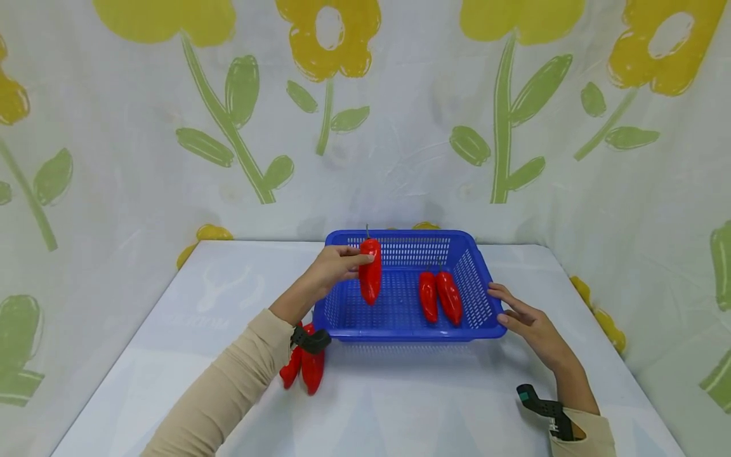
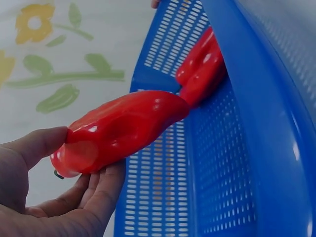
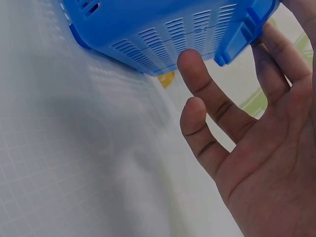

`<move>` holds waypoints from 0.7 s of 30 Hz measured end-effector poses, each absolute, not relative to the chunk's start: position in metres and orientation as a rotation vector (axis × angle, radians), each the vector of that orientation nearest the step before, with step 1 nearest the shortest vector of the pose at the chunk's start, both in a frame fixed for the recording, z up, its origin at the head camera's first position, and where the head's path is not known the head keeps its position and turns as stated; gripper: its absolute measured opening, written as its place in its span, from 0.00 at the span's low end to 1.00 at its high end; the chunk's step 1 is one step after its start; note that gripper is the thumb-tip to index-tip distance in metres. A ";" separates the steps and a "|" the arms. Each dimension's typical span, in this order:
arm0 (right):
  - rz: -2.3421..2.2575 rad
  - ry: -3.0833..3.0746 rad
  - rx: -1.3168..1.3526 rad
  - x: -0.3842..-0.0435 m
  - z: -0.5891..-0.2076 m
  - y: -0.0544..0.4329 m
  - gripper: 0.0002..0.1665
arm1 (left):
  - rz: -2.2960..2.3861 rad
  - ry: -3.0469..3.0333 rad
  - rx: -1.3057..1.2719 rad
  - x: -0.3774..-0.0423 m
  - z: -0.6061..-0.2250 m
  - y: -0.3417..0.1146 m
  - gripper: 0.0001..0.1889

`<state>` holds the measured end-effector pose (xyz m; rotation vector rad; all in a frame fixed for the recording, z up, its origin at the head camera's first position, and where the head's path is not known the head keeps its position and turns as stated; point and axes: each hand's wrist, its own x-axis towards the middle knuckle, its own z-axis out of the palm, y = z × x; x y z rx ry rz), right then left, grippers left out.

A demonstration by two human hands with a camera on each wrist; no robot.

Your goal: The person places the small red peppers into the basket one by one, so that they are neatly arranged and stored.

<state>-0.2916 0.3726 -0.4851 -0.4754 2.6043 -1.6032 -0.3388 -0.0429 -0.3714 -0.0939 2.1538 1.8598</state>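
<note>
My left hand (image 1: 335, 268) pinches a red pepper (image 1: 370, 273) near its stem end, thumb on one side and fingers on the other. The pepper hangs tip down over the left part of a blue plastic basket (image 1: 400, 334). On the basket's floor, toward the right, lie two more red peppers (image 1: 428, 297), side by side; in the left wrist view red pepper (image 2: 202, 69) shows beyond the held one. My right hand (image 1: 528, 327) holds the basket's right rim. Its lower fingers (image 3: 202, 131) stand off the basket wall in the right wrist view.
Two red peppers (image 1: 312, 368) lie on the white table (image 1: 400, 406) by the basket's front left corner, partly hidden by the left wrist and its black strap (image 1: 311, 341). Behind the table hangs a flower-patterned cloth (image 1: 400, 158).
</note>
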 end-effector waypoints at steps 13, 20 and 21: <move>-1.576 2.613 -0.478 -0.290 -0.485 0.377 0.30 | 1.821 2.153 -0.096 -0.348 -0.381 -0.024 0.28; -1.594 2.604 -0.491 -0.290 -0.484 0.373 0.30 | 1.825 2.119 -0.121 -0.353 -0.386 -0.018 0.26; -1.596 2.604 -0.492 -0.290 -0.484 0.372 0.30 | 1.825 2.115 -0.128 -0.353 -0.386 -0.017 0.25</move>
